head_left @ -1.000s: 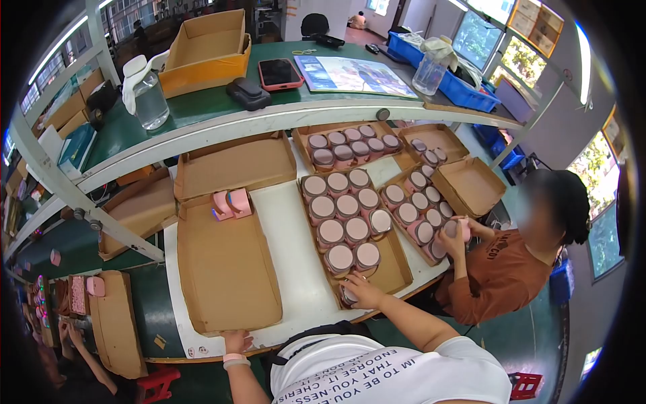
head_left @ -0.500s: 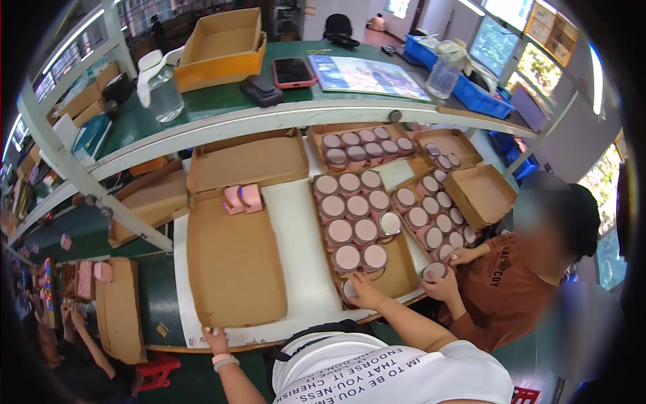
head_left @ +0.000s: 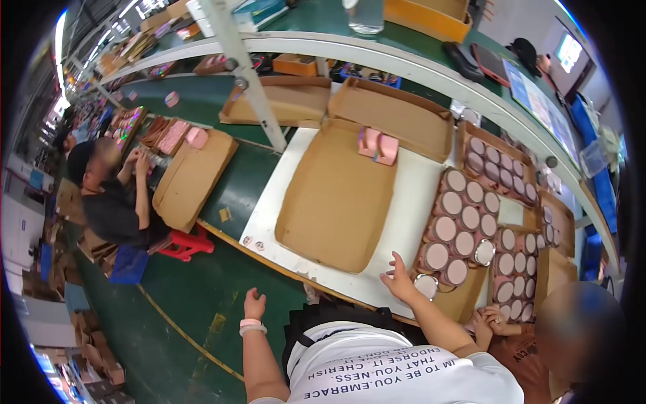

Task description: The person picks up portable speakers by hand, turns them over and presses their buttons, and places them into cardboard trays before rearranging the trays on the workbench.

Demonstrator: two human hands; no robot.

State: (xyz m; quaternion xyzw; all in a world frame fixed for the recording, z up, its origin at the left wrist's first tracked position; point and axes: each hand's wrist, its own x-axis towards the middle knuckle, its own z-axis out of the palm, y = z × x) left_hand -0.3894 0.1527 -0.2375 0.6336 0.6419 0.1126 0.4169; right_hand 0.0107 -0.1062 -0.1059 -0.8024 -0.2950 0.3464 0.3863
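Observation:
My left hand (head_left: 254, 304) is off the table's front edge, over the green floor, its fingers partly spread and nothing in it. Over the white table sheet (head_left: 323, 259), my right hand (head_left: 400, 277) has its fingers apart and holds nothing. Just right of it stands a round-lidded pink container (head_left: 425, 286) at the near corner of a cardboard tray (head_left: 464, 299). Several more such containers (head_left: 445, 228) fill that tray's far part. A large shallow cardboard tray (head_left: 330, 202) lies left of my right hand, with two pink curved pieces (head_left: 378, 146) at its far right corner.
At right, a co-worker's hands (head_left: 491, 320) are close together beside another tray of containers (head_left: 518, 266). A second person (head_left: 111, 195) sits at the left by a red stool (head_left: 185, 244). A white metal post (head_left: 249, 81) rises beyond the large tray.
The view has swung left. My right hand has come off the container at the tray's near corner. My left hand has left the large tray's near edge.

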